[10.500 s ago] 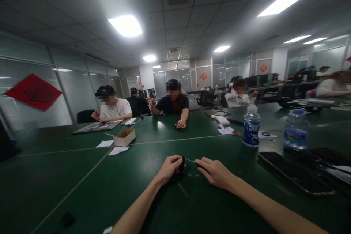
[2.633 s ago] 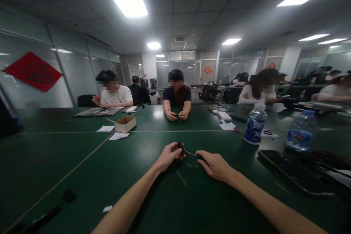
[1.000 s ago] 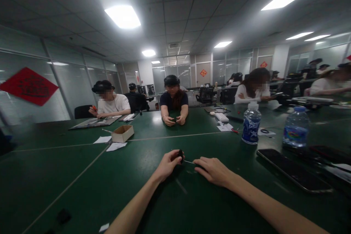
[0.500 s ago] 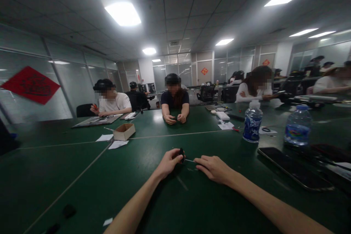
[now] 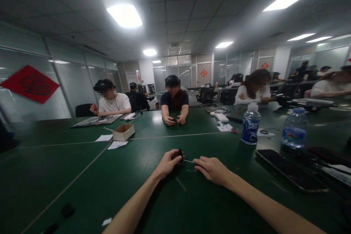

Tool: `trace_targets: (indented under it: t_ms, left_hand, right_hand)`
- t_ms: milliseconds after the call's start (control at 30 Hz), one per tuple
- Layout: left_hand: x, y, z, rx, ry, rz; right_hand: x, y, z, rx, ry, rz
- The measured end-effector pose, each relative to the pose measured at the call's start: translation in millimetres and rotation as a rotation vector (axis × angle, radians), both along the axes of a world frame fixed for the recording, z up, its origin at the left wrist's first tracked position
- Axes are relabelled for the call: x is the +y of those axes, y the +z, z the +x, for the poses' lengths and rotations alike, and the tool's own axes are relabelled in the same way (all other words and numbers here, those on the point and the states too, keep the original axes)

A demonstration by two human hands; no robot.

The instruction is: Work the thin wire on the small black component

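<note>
My left hand [image 5: 168,162] is closed around a small black part [image 5: 180,155], pinching it upright between thumb and fingers above the green table [image 5: 131,186]. Its exact kind is too small to make out. From the right, my right hand [image 5: 211,169] grips a thin metal screwdriver shaft [image 5: 189,161], whose handle is hidden inside the fingers. The shaft's tip points at the black part and seems to meet it; whether it sits in a screw cannot be seen.
To the right stand two bottles, one with a white cap [image 5: 250,124] and one with a blue cap [image 5: 295,129], beside a black phone [image 5: 290,170]. A small open box [image 5: 124,132] rests on papers at left. Several people sit around, one directly opposite [image 5: 174,104].
Both hands hold nearly the same pose, the screwdriver shaft still against the black part. The view has shifted slightly.
</note>
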State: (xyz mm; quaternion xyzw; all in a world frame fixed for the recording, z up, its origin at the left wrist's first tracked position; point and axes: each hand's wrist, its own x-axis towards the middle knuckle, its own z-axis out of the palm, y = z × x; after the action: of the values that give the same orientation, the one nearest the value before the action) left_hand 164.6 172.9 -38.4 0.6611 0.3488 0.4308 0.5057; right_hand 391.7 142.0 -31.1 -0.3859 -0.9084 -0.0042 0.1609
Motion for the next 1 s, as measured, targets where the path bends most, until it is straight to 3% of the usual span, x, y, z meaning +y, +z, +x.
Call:
trace_targets:
  t_ms: [167, 600, 1000]
  left_hand:
    - [0.9, -0.7, 0.1, 0.051, 0.002, 0.022]
    - [-0.7, 0.8, 0.0, 0.044, 0.015, -0.026]
    - [0.1, -1.3, -0.7, 0.066, 0.021, -0.007]
  right_hand:
    - [1.5, -0.7, 0.8, -0.048, 0.045, 0.033]
    - [-1.4, 3.4, -2.2, -0.037, -0.02, 0.02]
    - [0.5, 1.9, 0.3, -0.006, 0.054, 0.01]
